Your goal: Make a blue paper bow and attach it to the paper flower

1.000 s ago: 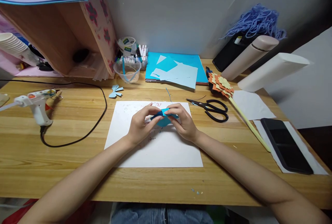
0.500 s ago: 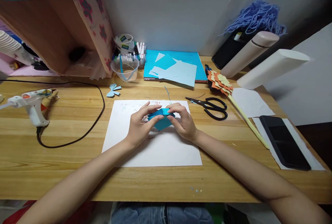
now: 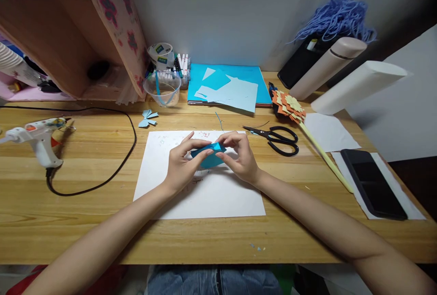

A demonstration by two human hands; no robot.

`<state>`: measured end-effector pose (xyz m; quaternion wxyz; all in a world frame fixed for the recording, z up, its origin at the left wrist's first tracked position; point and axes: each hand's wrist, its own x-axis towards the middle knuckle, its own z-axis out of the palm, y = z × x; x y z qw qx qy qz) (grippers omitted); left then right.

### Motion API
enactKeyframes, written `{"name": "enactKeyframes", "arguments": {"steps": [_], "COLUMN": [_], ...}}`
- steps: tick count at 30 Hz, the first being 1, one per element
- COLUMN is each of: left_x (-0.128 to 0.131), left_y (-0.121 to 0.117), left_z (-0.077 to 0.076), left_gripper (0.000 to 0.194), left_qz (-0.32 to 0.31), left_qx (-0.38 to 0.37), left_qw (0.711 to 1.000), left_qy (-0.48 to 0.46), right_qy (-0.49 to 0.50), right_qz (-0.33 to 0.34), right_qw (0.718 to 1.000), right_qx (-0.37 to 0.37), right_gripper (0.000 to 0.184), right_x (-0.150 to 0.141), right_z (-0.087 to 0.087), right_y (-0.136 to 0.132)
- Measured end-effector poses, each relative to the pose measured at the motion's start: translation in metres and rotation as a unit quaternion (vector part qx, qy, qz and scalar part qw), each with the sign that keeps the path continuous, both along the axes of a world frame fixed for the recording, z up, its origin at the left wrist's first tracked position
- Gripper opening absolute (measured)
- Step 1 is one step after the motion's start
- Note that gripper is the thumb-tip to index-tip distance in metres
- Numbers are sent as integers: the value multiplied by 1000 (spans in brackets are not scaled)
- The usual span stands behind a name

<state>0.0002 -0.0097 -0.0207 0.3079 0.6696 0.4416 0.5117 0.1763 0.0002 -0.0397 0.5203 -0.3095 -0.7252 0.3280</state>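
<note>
A folded piece of blue paper [image 3: 212,161] is held between my two hands, just above a white sheet [image 3: 218,199] with small reddish and dark marks. My left hand [image 3: 182,163] pinches its left side between thumb and fingers. At the right end, my right hand [image 3: 240,156] has thumb and fingertips on the fold. The paper's upper part is bent over; part of it is hidden by my fingers. A thin blue strip [image 3: 219,121] lies just beyond the sheet. Black-handled scissors [image 3: 273,138] rest to the right of my right hand.
On the left lies a white glue gun [image 3: 41,142] with a looping black cord [image 3: 131,149]. A paper bow shape [image 3: 148,118], a clear plastic cup [image 3: 163,90] and blue paper sheets [image 3: 235,94] are farther back. To the right are a paper flower [image 3: 289,106] and a phone [image 3: 373,185].
The blue paper's top fold is more tilted and flattened, and my right fingers have shifted slightly along it. The whole view has moved slightly.
</note>
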Motion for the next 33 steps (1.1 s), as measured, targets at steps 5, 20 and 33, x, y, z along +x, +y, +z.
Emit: {"name": "enactKeyframes", "arguments": {"steps": [5, 20, 33], "left_x": [1, 2, 3], "left_y": [1, -1, -2], "left_z": [0, 2, 2], "left_gripper": [12, 5, 9], "left_qz": [8, -25, -11], "left_qx": [0, 8, -14], "left_qw": [1000, 1000, 1000], "left_qy": [-1, 13, 23], "right_qy": [-36, -63, 11], "right_qz": [-12, -5, -39], "right_qw": [999, 996, 999], "right_qx": [5, 61, -19], "right_gripper": [12, 11, 5], "right_x": [1, -2, -4], "right_z": [5, 9, 10], "right_y": [0, -4, -10]}}
